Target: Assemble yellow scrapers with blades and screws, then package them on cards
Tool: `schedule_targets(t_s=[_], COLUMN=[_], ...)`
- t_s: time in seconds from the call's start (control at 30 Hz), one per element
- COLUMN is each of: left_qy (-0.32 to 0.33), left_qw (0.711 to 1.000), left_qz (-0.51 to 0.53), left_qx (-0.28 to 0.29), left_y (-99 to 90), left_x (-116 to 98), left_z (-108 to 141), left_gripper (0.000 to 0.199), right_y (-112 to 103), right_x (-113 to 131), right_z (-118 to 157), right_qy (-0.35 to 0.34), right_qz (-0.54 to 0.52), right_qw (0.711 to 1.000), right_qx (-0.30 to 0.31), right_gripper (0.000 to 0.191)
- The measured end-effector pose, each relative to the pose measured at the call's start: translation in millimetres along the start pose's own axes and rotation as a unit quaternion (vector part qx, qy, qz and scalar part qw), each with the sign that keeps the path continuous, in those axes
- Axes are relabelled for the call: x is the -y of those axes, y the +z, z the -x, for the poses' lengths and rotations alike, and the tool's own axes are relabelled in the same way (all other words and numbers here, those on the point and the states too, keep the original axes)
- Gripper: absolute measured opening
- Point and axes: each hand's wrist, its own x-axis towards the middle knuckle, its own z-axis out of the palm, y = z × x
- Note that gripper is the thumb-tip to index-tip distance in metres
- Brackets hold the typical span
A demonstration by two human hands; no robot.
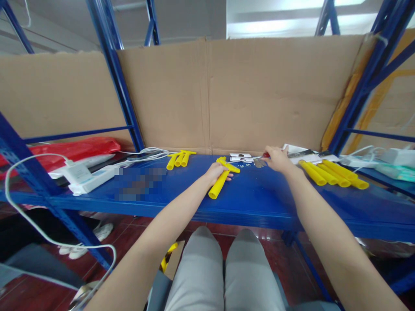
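My left hand (214, 172) is closed round a yellow T-shaped tube piece (218, 185) above the middle of the blue shelf. Further right, my right hand (278, 159) is closed on a small tool with a red handle (266, 154), its tip pointing left over a small pile of metal bits (259, 163). Tiny pale parts (244, 165) lie between the two hands. Several yellow tubes (330, 174) rest to the right of my right hand. Several yellow T-shaped pieces (178, 160) sit together at the back left.
White papers (300, 152) lie at the back right. A white power strip (94, 179), cables (149, 154) and a red bag (74, 153) occupy the left. A cardboard panel (259, 95) stands behind, between blue posts (119, 82). A person's shoes (78, 252) show at lower left.
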Motion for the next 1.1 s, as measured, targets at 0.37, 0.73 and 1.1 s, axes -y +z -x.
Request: schedule_targets(t_s=[0.37,0.73,1.1], left_qy=[0.003,-0.001,0.003], left_qw=[1.000,1.000,1.000], left_qz=[-0.015,-0.014,-0.017], left_qx=[0.001,0.000,0.005], left_y=[3.3,2.1,2.4], left_x=[-3.3,-0.9,-1.6], left_z=[7.0,1.1,2.8], left_gripper=[0.034,0.040,0.036], right_y=[-2.7,-0.7,-2.1], right_x=[2.7,0.9,3.4], right_z=[1.1,0.7,0.5], right_qy=[0.010,0.003,0.013], right_qz=[0.004,0.001,0.011], right_qw=[1.000,1.000,1.000], right_qx=[0.012,-0.002,0.006], right_gripper=[0.006,0.004,0.005])
